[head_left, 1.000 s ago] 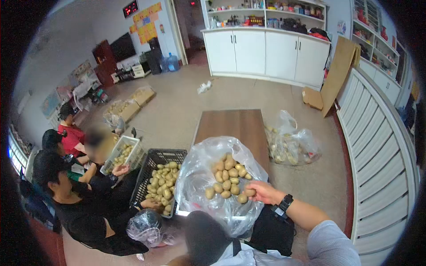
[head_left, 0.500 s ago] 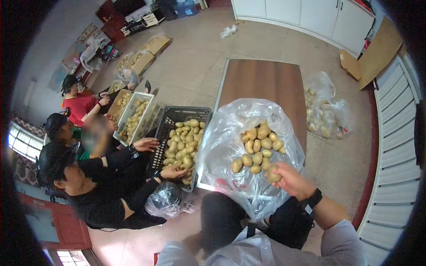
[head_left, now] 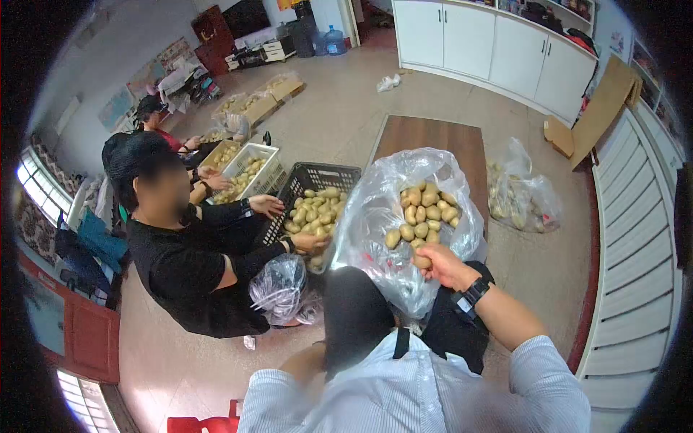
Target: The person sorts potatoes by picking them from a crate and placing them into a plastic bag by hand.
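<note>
My right hand is closed around a potato, just in front of the near edge of a potato pile. The pile lies in a large clear plastic bag, spread open over the front of a brown table and hanging toward my lap. On that wrist is a dark watch. My left forearm reaches down beside my thigh, where the hand itself is hidden.
Left of the bag, a person in black has both hands at a black crate of potatoes. A white crate stands beyond it. A tied bag is beside my knee; another bag lies right of the table.
The view has tilted up and shifted. My right hand, still holding a potato, is slightly farther left, closer to the pile. The person in black now sits more upright.
</note>
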`<move>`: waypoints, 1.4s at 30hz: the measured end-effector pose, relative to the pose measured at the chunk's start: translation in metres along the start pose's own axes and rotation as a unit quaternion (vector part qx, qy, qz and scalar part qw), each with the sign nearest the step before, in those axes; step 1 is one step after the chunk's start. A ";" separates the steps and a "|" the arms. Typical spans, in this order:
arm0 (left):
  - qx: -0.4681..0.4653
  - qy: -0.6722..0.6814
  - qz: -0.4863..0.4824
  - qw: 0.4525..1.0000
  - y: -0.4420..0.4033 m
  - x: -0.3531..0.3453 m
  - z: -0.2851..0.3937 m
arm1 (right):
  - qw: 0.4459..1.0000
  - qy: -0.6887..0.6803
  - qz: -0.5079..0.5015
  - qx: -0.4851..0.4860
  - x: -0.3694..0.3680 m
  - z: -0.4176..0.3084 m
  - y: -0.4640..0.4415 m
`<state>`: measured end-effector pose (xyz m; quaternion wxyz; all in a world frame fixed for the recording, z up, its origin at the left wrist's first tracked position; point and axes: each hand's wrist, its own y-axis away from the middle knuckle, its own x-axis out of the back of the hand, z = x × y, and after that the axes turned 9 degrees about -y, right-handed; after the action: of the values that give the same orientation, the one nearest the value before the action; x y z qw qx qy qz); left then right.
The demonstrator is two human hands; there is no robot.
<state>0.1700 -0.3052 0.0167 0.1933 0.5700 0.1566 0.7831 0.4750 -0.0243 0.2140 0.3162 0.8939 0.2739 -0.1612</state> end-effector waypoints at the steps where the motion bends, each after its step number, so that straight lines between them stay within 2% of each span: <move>1: -0.006 0.000 -0.004 1.000 0.001 0.000 0.001 | 1.000 -0.001 0.001 0.005 0.001 0.003 0.003; 7: -0.051 0.027 -0.005 0.998 0.003 0.004 -0.021 | 0.999 -0.048 0.018 -0.006 0.016 0.023 0.025; 11: 0.007 0.111 0.132 0.985 0.004 0.024 -0.042 | 0.999 -0.047 0.021 0.004 0.019 0.037 0.031; 13: 0.068 0.168 0.293 0.939 0.000 0.054 -0.059 | 0.999 -0.032 0.022 0.006 0.019 0.043 0.031; 14: 0.183 0.174 0.298 0.921 0.014 0.096 -0.035 | 0.999 -0.024 0.034 0.016 0.013 0.041 0.035; 15: 0.154 0.224 0.380 0.884 0.019 0.119 -0.031 | 0.999 -0.017 0.044 0.027 0.007 0.039 0.036; 16: 0.206 0.298 0.356 0.861 0.015 0.127 -0.041 | 0.998 -0.018 0.050 0.028 0.006 0.040 0.034; 17: 0.198 0.351 0.414 0.816 0.018 0.146 -0.031 | 0.997 -0.003 0.070 0.036 -0.001 0.039 0.034; 19: 0.165 0.345 0.489 0.784 -0.003 0.146 -0.048 | 0.998 -0.006 0.062 0.028 -0.010 0.035 0.031; 21: 0.138 0.531 0.427 0.719 0.005 0.187 -0.003 | 0.998 -0.012 0.056 0.019 -0.013 0.041 0.018; 23: 0.090 0.564 0.410 0.711 -0.007 0.202 0.018 | 0.998 -0.018 0.056 0.015 -0.019 0.040 0.012; 25: 0.073 0.560 0.393 0.726 -0.022 0.212 0.033 | 0.998 0.001 0.059 -0.024 -0.038 0.043 0.008; 27: 0.041 0.632 0.315 0.707 -0.028 0.230 0.057 | 0.998 0.013 0.054 -0.040 -0.051 0.045 0.006; 29: 0.038 0.631 0.266 0.728 -0.037 0.237 0.083 | 0.998 0.003 0.002 -0.056 -0.058 0.050 0.005; 31: 0.006 0.626 0.230 0.745 -0.062 0.213 0.092 | 0.998 0.008 0.016 -0.053 -0.070 0.051 0.006; 33: 0.016 0.647 0.086 0.758 -0.073 0.203 0.104 | 0.997 0.052 0.032 -0.045 -0.078 0.050 0.007; 34: 0.030 0.666 0.038 0.744 -0.076 0.197 0.109 | 0.994 0.090 0.047 -0.029 -0.081 0.052 0.005; 35: 0.023 0.666 0.031 0.745 -0.081 0.191 0.111 | 0.994 0.090 0.057 -0.027 -0.083 0.053 0.004; 37: 0.028 0.755 -0.095 0.648 -0.090 0.181 0.114 | 0.968 0.237 0.072 0.035 -0.083 0.058 0.000; 38: 0.013 0.780 -0.131 0.611 -0.088 0.182 0.112 | 0.938 0.323 0.082 0.098 -0.077 0.067 -0.008; 39: 0.008 0.779 -0.139 0.612 -0.089 0.179 0.112 | 0.937 0.323 0.092 0.099 -0.072 0.076 -0.015; 40: 0.004 0.786 -0.137 0.603 -0.091 0.175 0.111 | 0.903 0.363 0.042 0.226 -0.067 0.085 -0.022; 42: -0.025 0.802 -0.154 0.576 -0.099 0.163 0.100 | 0.839 0.437 0.031 0.323 -0.057 0.100 -0.032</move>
<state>0.2330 -0.1372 0.1365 0.1210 -0.3285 0.3134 0.8827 0.3991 -0.0907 0.1500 -0.1380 0.9307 0.2887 0.1772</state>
